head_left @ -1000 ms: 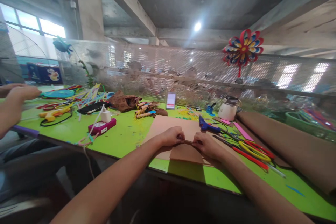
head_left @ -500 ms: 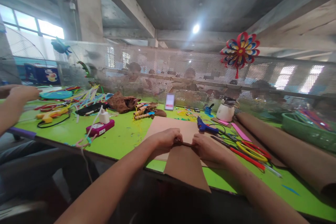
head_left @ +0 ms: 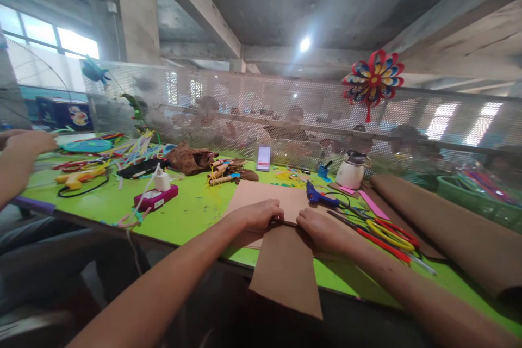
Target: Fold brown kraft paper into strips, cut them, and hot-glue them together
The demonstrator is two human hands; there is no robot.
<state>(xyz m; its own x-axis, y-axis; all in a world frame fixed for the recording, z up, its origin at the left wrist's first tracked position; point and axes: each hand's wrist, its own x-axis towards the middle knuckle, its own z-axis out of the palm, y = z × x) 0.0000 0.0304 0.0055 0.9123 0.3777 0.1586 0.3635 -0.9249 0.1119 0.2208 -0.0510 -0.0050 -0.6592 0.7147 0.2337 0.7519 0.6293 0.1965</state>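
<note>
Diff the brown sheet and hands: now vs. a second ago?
The brown sheet's loose near end has come toward the wearer and now sticks out past the near edge of the green table. Left hand and right hand stay at its far edge; no visible grab or release. Blue glue gun and magenta power strip: unmoved on the table.

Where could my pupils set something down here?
Mostly bare: the green tabletop between the purple power strip and the pale sheet. Smaller: nearer the front, between right forearm and brown roll. Crowded: back left, among coloured strips; right, around the blue glue gun.
</note>
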